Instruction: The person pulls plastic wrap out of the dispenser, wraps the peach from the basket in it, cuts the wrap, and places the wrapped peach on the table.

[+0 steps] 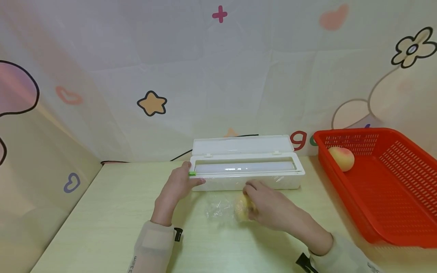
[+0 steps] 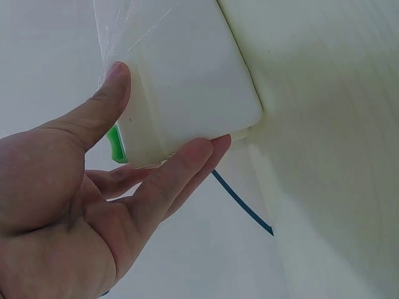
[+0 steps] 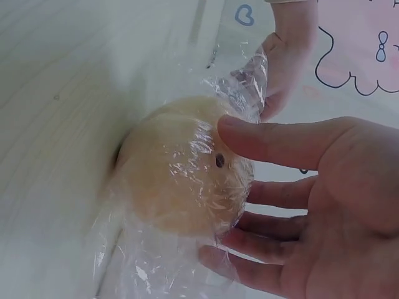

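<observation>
A white cling film dispenser [image 1: 225, 184] stands on the table with its lid raised, a film roll inside and a green slider [image 1: 192, 173] at its left end. My left hand [image 1: 176, 184] grips that end, thumb on the front and fingers round the side, as the left wrist view also shows. Just in front of the box, my right hand [image 1: 273, 204] holds a pale yellow peach [image 3: 168, 162] low over the table, thumb on one side and fingers on the other. Clear cling film [image 1: 218, 208] covers the peach and spreads crumpled to its left.
A red plastic basket [image 1: 396, 201] stands on the right, with another peach [image 1: 342, 158] inside near its left wall. Behind the dispenser hangs a pale printed cloth [image 1: 218, 76]. The wooden table [image 1: 95, 220] extends to the left of my left arm.
</observation>
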The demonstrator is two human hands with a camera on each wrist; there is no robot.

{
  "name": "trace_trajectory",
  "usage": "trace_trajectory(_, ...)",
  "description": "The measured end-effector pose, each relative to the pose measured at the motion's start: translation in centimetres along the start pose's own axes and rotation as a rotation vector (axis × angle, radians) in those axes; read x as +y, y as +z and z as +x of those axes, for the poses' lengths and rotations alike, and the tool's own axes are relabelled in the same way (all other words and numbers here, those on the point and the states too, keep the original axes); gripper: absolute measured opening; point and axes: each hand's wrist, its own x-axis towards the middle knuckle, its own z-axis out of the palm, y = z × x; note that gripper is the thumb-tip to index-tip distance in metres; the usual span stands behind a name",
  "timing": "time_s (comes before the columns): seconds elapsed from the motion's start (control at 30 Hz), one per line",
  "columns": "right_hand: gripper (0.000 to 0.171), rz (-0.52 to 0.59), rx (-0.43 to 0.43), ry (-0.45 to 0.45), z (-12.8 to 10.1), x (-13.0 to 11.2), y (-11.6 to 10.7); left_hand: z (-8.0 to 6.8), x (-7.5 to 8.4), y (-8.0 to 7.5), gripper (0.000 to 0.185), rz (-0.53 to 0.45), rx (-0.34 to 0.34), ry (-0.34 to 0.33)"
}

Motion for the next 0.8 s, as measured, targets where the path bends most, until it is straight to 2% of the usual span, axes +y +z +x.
trace_trajectory(0.17,0.031,-0.108,0.073,-0.064,0.2,0.0,0.4,0.0,0.0,-0.1,0.071,0.004,0.003,0.003)
trace_trajectory(0.37,0.050,-0.183,0.110,-0.078,0.3,0.0,0.9,-0.1,0.0,-0.1,0.071,0.004,0.000,0.008)
trace_trajectory(0.5,0.041,-0.213,0.134,-0.063,0.4,-0.2,1.1,0.0,-0.2,-0.1,0.070,-0.001,0.002,0.005)
trace_trajectory(0.63,0.036,-0.249,0.130,-0.058,0.5,-0.3,1.2,0.0,-0.2,-0.1,0.069,-0.002,0.000,0.004)
trace_trajectory(0.8,0.055,-0.299,0.063,-0.034,0.8,-0.6,1.4,0.1,-0.2,0.0,0.067,-0.004,0.000,0.005)
